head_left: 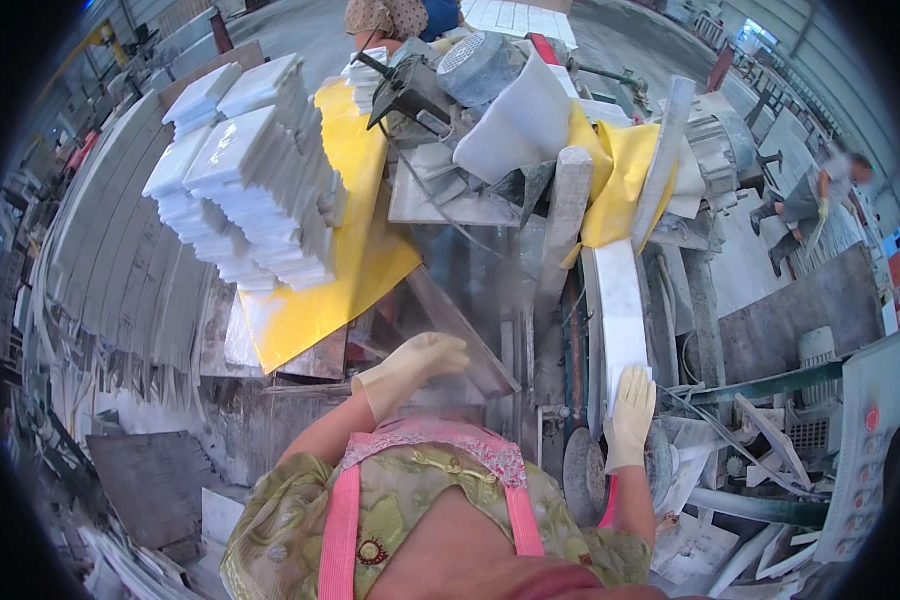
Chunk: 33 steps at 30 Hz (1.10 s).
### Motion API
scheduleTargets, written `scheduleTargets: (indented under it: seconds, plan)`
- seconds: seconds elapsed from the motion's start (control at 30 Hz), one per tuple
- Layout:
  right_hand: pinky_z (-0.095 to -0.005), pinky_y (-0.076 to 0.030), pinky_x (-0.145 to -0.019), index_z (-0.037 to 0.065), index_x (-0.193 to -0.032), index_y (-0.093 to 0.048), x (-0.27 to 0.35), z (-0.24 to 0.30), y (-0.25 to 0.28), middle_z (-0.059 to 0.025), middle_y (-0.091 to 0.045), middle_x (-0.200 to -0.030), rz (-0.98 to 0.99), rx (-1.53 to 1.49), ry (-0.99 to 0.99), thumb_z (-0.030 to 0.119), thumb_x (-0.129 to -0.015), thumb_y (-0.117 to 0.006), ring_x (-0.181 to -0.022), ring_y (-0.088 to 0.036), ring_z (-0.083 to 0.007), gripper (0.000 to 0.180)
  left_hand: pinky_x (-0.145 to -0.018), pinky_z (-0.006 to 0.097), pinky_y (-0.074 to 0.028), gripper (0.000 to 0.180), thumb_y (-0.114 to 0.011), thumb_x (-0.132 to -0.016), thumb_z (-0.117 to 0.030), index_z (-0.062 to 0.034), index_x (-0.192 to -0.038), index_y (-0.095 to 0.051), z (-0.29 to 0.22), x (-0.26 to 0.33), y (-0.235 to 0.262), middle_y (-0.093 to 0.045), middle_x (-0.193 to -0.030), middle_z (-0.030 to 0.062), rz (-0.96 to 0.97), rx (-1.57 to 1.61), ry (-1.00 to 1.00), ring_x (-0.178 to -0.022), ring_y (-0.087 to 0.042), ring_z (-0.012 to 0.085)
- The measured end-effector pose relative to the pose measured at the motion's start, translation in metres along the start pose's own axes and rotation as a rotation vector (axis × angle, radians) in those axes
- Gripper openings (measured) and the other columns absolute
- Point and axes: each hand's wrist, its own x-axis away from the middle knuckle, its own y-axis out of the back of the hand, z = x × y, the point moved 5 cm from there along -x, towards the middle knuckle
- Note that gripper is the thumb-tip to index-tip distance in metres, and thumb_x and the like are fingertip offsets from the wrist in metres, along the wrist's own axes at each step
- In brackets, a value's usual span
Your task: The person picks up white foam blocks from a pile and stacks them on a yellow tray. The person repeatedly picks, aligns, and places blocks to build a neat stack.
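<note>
My right hand (630,418), in a cream rubber glove, lies flat with stretched fingers on the near end of a long white strip of stone-like slab (621,310). The strip lies on a narrow machine bed and passes under a yellow sheet (610,190) draped at the far end. My left hand (415,370), gloved alike, hovers in front of my apron, its fingers loosely curled together with nothing seen in them. Beyond it, to the left, tall stacks of white slabs (245,180) stand by another yellow sheet (345,290).
Round grey discs (584,470) sit below my right hand. A control panel (863,450) with buttons stands at the right. Broken slab pieces (695,550) litter the lower right. A motor (722,145) is beyond the strip. A person (820,195) bends at the far right.
</note>
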Motion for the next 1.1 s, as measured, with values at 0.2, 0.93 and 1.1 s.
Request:
scheduleTargets:
  seconds: [0.2,0.93,1.1]
  plan:
    - [-0.0466,-0.022,-0.125,-0.002,-0.154,-0.032,-0.007,-0.007,0.006,-0.0209,-0.038,-0.158,0.038,-0.169,0.052,0.024,-0.081,-0.075,-0.148,-0.034,-0.0335,0.088,-0.101,0.030,-0.045,0.049,-0.060,-0.099,-0.037,-0.0025,-0.134,-0.057,0.000,0.009,0.001,-0.068,-0.122,0.0102,-0.043,0.034,-0.027,-0.117,-0.064,0.0186]
    - [-0.0386,-0.053,-0.081,0.013,-0.126,-0.066,-0.141,0.447,0.178,-0.0155,-0.074,-0.102,0.179,-1.384,0.246,0.039,-0.095,-0.067,-0.097,-0.072,-0.0308,0.041,-0.077,0.031,-0.058,0.068,-0.052,-0.101,-0.059,0.0065,-0.115,-0.064,-0.069,0.095,0.178,-0.070,-0.094,0.0137,-0.538,-0.588,-0.250,-0.086,-0.071,0.0207]
    - [-0.0472,-0.053,-0.087,0.014,-0.135,-0.055,-0.120,0.526,0.176,-0.0187,-0.072,-0.113,0.495,-1.497,0.209,0.055,-0.089,-0.063,-0.105,-0.068,-0.0405,0.062,-0.066,0.034,-0.057,0.073,-0.056,-0.095,-0.063,0.0081,-0.104,-0.067,-0.068,0.105,0.226,-0.070,-0.088,0.0139,-0.614,-0.658,-0.041,-0.078,-0.070,0.0206]
